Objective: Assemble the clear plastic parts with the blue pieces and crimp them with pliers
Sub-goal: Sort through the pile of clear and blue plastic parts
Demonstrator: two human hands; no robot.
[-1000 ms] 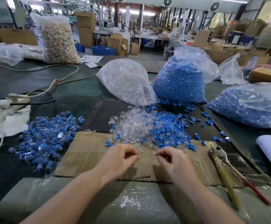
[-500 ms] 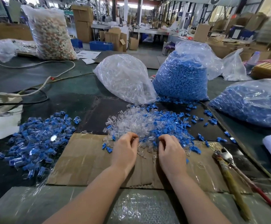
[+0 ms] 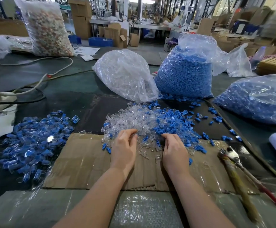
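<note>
On the cardboard sheet [image 3: 84,162] at the near edge of the workbench, both hands are down at the foot of the mixed heap. Left hand [image 3: 124,148] reaches in palm-down, fingers curled at the edge of the clear plastic parts [image 3: 130,119], thumb and forefinger close together right at the pile; whether a piece is actually pinched there, I cannot tell. Right hand [image 3: 175,150] sits just beside it, fingers bent down into the spot where clear parts meet the blue pieces [image 3: 171,122], fingertips buried among them, so its hold cannot be told either. A few loose clear parts lie on the cardboard between the two hands. Off to the left, well apart, a separate heap of blue-and-clear assembled pieces [image 3: 33,137] is spread on the dark mat. The pliers [image 3: 232,163] lie untouched on the right side of the cardboard, jaws toward the pile, yellowish and red handles trailing toward the near edge. Behind the heap stand a bag of clear parts [image 3: 125,74] and a tall bag of blue pieces [image 3: 186,71], with another blue-filled bag [image 3: 255,99] slumped at far right. A white cable [image 3: 56,69] snakes across the bench at the back left.
</note>
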